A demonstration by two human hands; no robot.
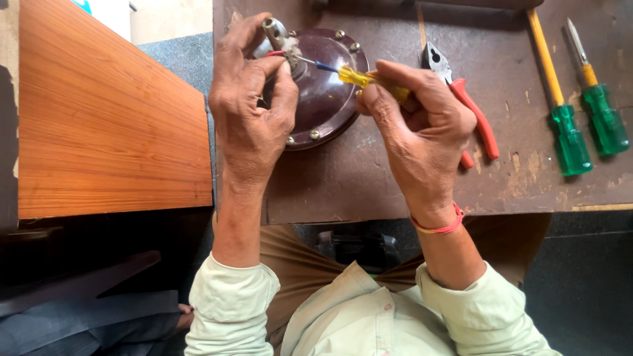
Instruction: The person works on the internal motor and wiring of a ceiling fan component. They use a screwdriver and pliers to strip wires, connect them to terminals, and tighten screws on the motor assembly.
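Observation:
A dark maroon round domed housing (326,99) with bolts around its rim lies on the worn brown workbench (369,178). My left hand (250,112) grips it at its left side, fingers near a metal fitting (275,29) and a red wire at the top. My right hand (422,132) holds a small yellow-handled screwdriver (359,77), its thin tip pointing left at the fitting.
Red-handled pliers (471,105) lie just right of my right hand. Two green-handled screwdrivers (570,138) (603,118) lie at the bench's right. An orange wooden board (105,112) sits to the left. A dark object (359,249) rests below the bench edge.

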